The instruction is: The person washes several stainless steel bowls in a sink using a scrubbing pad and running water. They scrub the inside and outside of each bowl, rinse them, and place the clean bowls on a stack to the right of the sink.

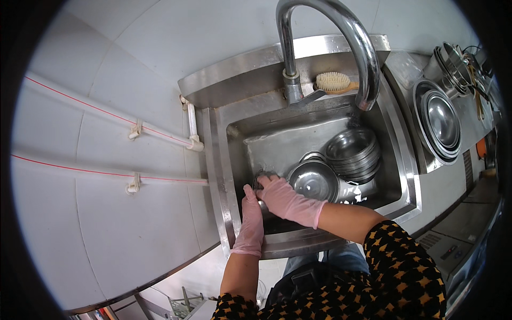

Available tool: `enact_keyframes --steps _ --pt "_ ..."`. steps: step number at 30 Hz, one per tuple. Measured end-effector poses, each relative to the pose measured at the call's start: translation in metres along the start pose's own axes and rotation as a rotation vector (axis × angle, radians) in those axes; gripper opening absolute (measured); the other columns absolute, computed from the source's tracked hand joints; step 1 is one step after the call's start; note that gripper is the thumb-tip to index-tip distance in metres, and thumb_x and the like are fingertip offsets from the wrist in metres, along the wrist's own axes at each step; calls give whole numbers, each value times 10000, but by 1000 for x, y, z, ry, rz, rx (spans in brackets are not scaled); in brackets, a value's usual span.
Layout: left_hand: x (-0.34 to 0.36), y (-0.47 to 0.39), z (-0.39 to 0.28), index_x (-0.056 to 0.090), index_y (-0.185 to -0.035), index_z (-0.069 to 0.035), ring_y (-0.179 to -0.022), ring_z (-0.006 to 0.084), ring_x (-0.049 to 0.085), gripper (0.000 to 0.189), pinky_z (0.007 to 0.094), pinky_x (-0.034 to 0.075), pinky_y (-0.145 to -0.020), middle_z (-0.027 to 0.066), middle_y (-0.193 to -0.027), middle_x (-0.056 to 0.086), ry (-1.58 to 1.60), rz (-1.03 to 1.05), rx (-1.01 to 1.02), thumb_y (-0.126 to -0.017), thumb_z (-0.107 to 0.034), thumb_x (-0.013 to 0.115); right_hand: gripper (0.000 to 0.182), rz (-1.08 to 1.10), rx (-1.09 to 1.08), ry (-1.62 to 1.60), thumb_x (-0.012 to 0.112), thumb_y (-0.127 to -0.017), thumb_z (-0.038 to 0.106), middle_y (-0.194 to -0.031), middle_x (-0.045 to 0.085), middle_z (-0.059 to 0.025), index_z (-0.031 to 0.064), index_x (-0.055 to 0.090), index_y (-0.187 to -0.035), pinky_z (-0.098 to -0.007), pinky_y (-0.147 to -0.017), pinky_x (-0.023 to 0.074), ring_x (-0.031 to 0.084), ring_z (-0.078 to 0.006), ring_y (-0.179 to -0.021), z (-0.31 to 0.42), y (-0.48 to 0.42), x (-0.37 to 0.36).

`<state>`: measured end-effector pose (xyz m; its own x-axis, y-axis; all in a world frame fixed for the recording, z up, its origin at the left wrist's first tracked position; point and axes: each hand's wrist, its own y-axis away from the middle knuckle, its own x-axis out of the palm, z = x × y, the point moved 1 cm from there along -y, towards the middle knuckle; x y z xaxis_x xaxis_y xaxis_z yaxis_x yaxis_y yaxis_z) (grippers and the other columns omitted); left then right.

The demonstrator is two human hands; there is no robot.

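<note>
Both my hands wear thin pink gloves and are close together over the left front of the stainless steel sink [270,140]. My left hand [252,216] grips the edge of a metal bowl [262,205], most of which is hidden behind the hands. Over that bowl, my right hand [280,196] has its fingers bent down; a dark grey thing [264,174] shows at the fingertips, too unclear to name. Just right of it sits a wide metal bowl [314,182], with a stack of several metal bowls [354,154] beyond. Water lies on the sink floor.
A chrome gooseneck faucet [370,68] arches over the sink. Behind its lever lies a wooden-handled bristle brush [333,82]. Nested metal bowls [440,120] and metal pots [450,70] stand on the counter at right. White pipes [168,179] run along the tiled wall at left.
</note>
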<state>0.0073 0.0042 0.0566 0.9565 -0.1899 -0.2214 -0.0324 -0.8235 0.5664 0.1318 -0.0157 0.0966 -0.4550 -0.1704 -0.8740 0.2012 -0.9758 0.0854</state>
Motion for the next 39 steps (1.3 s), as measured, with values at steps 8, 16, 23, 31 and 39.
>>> enact_keyframes --steps 8,16,23,31,39 --pt "6 4 -15 615 -950 28 -734 155 542 722 299 440 -696 60 -835 609 12 -104 -76 -902 -620 299 342 218 289 -223 573 -752 124 -1205 522 -103 188 654 -1078 -370 -915 433 516 -312 -1099 -78 -74 51" --pt "-3 -3 2 585 -1087 28 -891 149 551 432 282 434 -809 75 -1000 610 143 40 86 -913 -360 508 359 134 396 -152 552 -757 116 -1182 548 -159 134 622 -1109 -387 -911 437 532 -342 -1086 -97 -72 41" --pt "-9 24 -20 567 -1128 4 -911 123 528 307 250 405 -837 49 -1041 597 183 75 154 -896 -192 520 345 205 517 -155 515 -762 67 -1189 516 -191 100 643 -1081 -361 -937 416 507 -341 -1103 -120 -42 28" --pt "-8 9 -7 584 -1014 -34 -807 85 529 252 222 409 -747 5 -862 601 225 301 209 -766 -54 546 449 -281 194 -381 538 -718 -56 -1261 425 -218 84 601 -1140 -344 -960 394 463 -375 -1124 -35 28 2" --pt "-10 23 -23 586 -882 -31 -669 108 445 223 264 357 -605 -5 -721 513 1 241 71 -678 -5 497 320 -293 -144 -160 561 -747 39 -1207 493 -220 88 623 -1057 -391 -908 435 515 -374 -1055 -4 32 2"
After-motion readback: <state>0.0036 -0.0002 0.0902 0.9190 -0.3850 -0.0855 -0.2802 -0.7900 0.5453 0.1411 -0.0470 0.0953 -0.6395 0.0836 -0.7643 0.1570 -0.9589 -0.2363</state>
